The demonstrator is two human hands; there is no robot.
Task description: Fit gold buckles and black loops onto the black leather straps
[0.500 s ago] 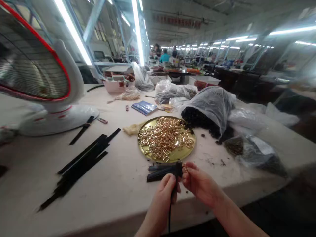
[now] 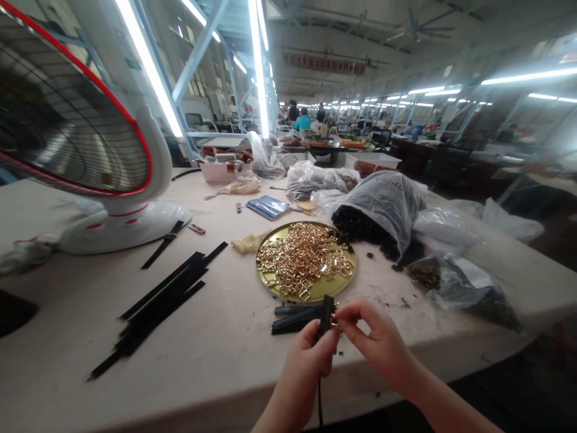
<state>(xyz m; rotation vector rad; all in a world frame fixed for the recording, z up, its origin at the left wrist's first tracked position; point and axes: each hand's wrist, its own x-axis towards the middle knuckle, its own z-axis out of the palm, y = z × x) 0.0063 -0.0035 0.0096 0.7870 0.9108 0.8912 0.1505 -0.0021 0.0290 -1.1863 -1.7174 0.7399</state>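
My left hand [image 2: 311, 355] is closed around a black strap [image 2: 327, 310], whose upper end stands up past the thumb and whose tail hangs below the fist. Against the strap's right side, my right hand [image 2: 372, 334] pinches a small gold buckle [image 2: 334, 317], mostly hidden by the fingertips. Just beyond the hands is a round gold tray [image 2: 331, 288] heaped with gold buckles [image 2: 300, 255]. Several short black straps [image 2: 288, 320] lie on the table between the tray and my left hand.
A pile of long black straps [image 2: 157, 300] lies to the left, near a white fan [image 2: 124, 228]. Behind the tray are a blue booklet [image 2: 268, 207] and a plastic bag [image 2: 387, 198] spilling black pieces. Another clear bag [image 2: 469, 288] sits at the right.
My left hand has turned the strap more upright. My right hand's fingers have shifted against its side, still pinching the buckle. The whole view has tilted slightly upward.
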